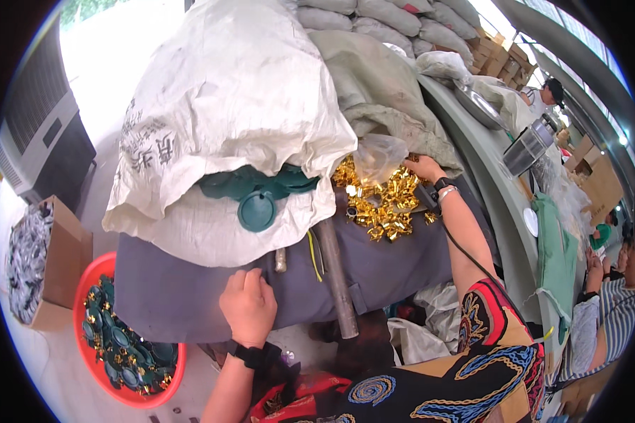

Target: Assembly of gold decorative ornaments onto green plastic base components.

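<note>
My left hand [248,304] is closed in a loose fist above the near edge of the grey cloth-covered surface [183,282]; what its fingers hold, if anything, is hidden. Reaching further out, my right hand [425,169] has its fingers curled at the edge of a pile of shiny gold metallic pieces [384,210], close to a clear plastic bag [379,158]. Whether something is pinched there cannot be made out. Dark green round plastic discs [257,211] spill from the mouth of a large white woven sack [233,99]. Between my hands lie a metal bar [337,278] and a short rod [281,261].
An orange-red basin [181,377] of green discs with gold pieces stands low at left, beside a cardboard box [63,264] of silvery pieces. A large grey machine [46,127] is behind them. At right are a steel flask [530,146] and other people [543,99].
</note>
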A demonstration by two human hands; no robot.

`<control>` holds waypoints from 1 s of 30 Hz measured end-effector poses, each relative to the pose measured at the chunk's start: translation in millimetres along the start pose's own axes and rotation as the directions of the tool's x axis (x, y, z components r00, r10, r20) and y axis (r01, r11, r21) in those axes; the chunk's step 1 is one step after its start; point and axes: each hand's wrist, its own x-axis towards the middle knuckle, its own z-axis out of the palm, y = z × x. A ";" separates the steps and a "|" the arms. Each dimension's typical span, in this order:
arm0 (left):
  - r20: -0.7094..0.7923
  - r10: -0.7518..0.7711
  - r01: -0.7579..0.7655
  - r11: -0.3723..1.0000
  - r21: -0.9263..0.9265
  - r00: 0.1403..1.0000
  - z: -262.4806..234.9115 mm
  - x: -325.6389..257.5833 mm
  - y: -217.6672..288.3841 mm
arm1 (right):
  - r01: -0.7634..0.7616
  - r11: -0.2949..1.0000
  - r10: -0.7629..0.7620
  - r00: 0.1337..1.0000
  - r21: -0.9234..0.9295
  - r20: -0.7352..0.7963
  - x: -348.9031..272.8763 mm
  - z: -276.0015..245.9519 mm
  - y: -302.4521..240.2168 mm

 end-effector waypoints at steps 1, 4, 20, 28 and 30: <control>0.009 -0.010 0.010 1.000 -0.003 1.000 -1.2 -0.7 -1.1 | 0.088 0.996 -0.089 0.993 -0.025 -0.081 -1.4 3.9 3.0; -0.008 -0.009 0.009 1.000 0.029 1.000 -3.5 -2.5 -6.1 | 0.160 0.987 -0.160 0.986 -0.014 -0.045 -28.5 8.8 -37.6; -0.049 0.055 -0.053 0.998 0.046 0.997 5.7 -4.1 -8.1 | 0.372 0.906 -0.319 0.913 0.200 -0.255 -163.1 -16.1 -61.7; -0.027 0.040 -0.039 0.999 0.034 0.999 4.1 -6.7 -4.3 | 0.018 0.995 0.026 0.913 0.103 -0.408 -186.7 -11.9 19.8; -0.037 0.045 -0.043 0.998 0.044 0.998 5.2 -6.9 -7.0 | 0.027 0.999 -0.011 0.911 0.034 -0.413 -180.9 2.5 24.2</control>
